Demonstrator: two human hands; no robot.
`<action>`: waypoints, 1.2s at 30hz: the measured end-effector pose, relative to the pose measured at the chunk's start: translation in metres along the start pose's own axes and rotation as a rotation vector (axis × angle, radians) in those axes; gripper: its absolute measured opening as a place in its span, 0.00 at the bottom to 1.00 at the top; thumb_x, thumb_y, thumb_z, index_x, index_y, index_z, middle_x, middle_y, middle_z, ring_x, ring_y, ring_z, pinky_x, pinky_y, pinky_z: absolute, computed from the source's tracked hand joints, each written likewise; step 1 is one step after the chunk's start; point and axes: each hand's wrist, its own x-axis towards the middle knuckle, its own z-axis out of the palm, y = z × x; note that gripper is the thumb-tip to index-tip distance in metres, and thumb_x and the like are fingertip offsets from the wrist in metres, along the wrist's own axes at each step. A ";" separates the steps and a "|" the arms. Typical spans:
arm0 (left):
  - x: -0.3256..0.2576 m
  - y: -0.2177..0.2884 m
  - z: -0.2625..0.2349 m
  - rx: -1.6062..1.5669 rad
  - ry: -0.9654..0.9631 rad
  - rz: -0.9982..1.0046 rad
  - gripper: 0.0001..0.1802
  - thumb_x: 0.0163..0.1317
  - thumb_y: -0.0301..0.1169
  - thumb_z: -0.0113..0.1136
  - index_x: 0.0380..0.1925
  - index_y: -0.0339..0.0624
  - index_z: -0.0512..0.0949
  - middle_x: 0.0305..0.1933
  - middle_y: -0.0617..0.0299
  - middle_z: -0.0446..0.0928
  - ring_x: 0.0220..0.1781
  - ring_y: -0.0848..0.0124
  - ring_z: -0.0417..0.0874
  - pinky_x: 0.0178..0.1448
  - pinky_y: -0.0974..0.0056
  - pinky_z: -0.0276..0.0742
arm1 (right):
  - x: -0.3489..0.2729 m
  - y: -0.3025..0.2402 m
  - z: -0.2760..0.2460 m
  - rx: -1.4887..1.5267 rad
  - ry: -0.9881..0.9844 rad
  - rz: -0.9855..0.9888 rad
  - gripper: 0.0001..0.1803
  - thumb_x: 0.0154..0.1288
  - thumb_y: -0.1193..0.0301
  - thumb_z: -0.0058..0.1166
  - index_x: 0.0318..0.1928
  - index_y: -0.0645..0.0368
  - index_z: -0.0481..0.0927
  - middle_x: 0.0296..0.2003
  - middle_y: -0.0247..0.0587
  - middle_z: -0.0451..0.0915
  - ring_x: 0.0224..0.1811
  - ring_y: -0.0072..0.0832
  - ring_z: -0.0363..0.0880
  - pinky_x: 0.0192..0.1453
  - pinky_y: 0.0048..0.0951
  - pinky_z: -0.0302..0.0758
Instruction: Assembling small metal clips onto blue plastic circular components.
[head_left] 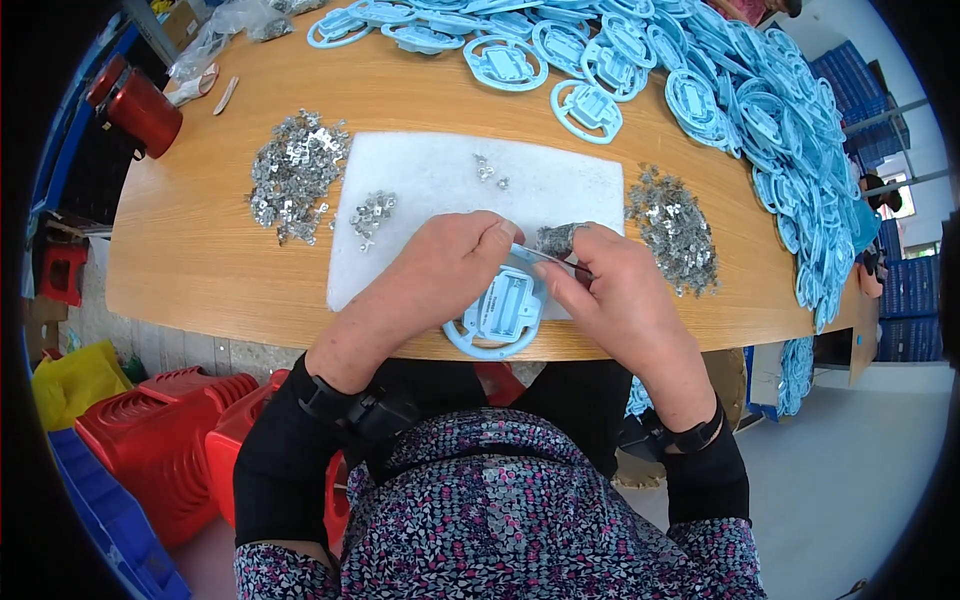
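Note:
A light-blue plastic steering-wheel-shaped part [497, 318] lies over the near edge of the white foam sheet [430, 160]. My left hand [450, 258] is closed on its far rim, thumb and fingers pinching there. My right hand [622, 285] is closed around a thin, dark metal tool [573, 263], whose tip meets the rim next to my left fingers. Grey wrapping covers a finger of the right hand. Small metal clips lie on the sheet, one cluster [372, 214] left of my hands and a smaller one [485, 168] beyond them. My fingers hide the exact contact point.
Piles of metal clips sit on the wooden table at left [296, 172] and right [674, 232]. A large heap of blue wheel-shaped parts [700, 105] runs along the far and right sides. A dark red canister [140, 110] stands at the left edge; red stools [160, 440] are below.

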 end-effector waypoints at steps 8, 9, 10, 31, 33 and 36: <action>-0.008 0.019 -0.013 -0.110 -0.150 -0.180 0.20 0.70 0.36 0.53 0.54 0.35 0.79 0.39 0.57 0.84 0.40 0.76 0.83 0.43 0.68 0.79 | -0.002 0.015 0.018 0.469 -0.079 0.279 0.19 0.65 0.62 0.65 0.34 0.68 0.78 0.28 0.53 0.80 0.28 0.40 0.79 0.34 0.37 0.74; -0.009 0.021 -0.015 -0.040 -0.187 -0.202 0.21 0.68 0.35 0.56 0.57 0.35 0.78 0.40 0.57 0.84 0.40 0.77 0.83 0.42 0.69 0.79 | -0.003 0.017 0.020 0.471 -0.076 0.279 0.19 0.65 0.62 0.65 0.34 0.68 0.78 0.28 0.53 0.80 0.28 0.40 0.79 0.34 0.37 0.74; -0.009 0.019 -0.014 -0.037 -0.188 -0.201 0.21 0.68 0.35 0.56 0.57 0.35 0.78 0.40 0.57 0.84 0.40 0.77 0.83 0.42 0.69 0.79 | -0.003 0.018 0.022 0.460 -0.072 0.271 0.19 0.64 0.61 0.65 0.34 0.68 0.78 0.28 0.53 0.80 0.29 0.39 0.79 0.35 0.37 0.75; -0.016 0.018 -0.015 0.218 -0.176 -0.100 0.22 0.67 0.35 0.52 0.57 0.35 0.77 0.43 0.47 0.85 0.42 0.60 0.87 0.49 0.60 0.81 | -0.034 0.020 0.007 0.260 0.003 0.053 0.13 0.72 0.66 0.54 0.34 0.62 0.72 0.32 0.53 0.78 0.33 0.53 0.78 0.35 0.46 0.74; -0.015 0.017 -0.014 0.219 -0.171 -0.116 0.21 0.68 0.34 0.53 0.57 0.35 0.77 0.44 0.48 0.84 0.43 0.63 0.86 0.49 0.61 0.81 | -0.039 0.016 0.005 0.186 -0.080 0.071 0.13 0.72 0.65 0.55 0.33 0.60 0.73 0.30 0.51 0.78 0.33 0.53 0.79 0.35 0.46 0.74; -0.015 0.019 -0.014 0.227 -0.171 -0.124 0.20 0.68 0.33 0.53 0.57 0.36 0.77 0.44 0.49 0.85 0.43 0.64 0.86 0.50 0.61 0.81 | -0.041 0.012 0.008 0.057 -0.047 0.009 0.12 0.70 0.66 0.56 0.30 0.58 0.75 0.27 0.46 0.78 0.31 0.51 0.80 0.33 0.47 0.76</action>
